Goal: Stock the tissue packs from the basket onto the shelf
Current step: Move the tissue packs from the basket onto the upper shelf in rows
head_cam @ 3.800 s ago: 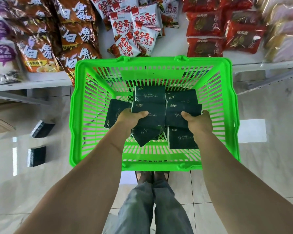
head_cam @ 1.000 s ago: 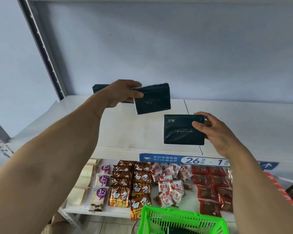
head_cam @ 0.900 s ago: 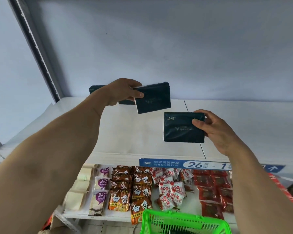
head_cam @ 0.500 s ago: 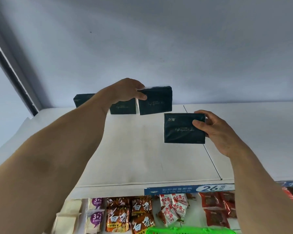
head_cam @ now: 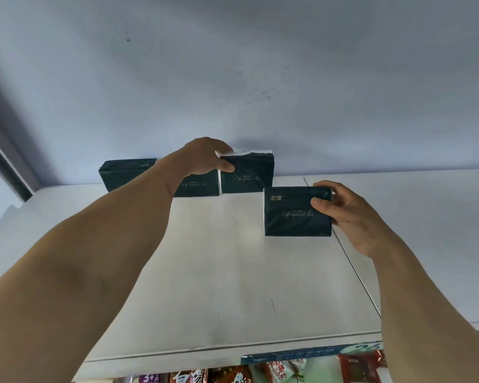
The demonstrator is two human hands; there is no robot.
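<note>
Tissue packs, dark green with pale script, are at the far edge of the white shelf, against the grey back wall.

Your left hand is at the far row. Its thumb is curled over the front face of a tissue pack and its fingers go over the top edge, so that grip pinches the pack at its upper left corner. This pack stands upright. Whether its lower edge touches the shelf cannot be told from this view. Just to its left stands a second pack, largely hidden behind your left wrist; the two appear to touch along their sides. A third pack stands farther left, in the same row, partly hidden by your forearm.

Your right hand holds a fourth pack nearer to you and to the right of the row. The thumb lies on the front face and the fingers wrap the right end, so that grip pinches the pack by its right edge. The pack is upright with its printed face toward you. It stands apart from the far row and is held over the shelf beside a seam in the shelf surface.

Below the near edge of the shelf you have a blue label strip and, under it, snack packets in red, orange and white on a lower level.
</note>
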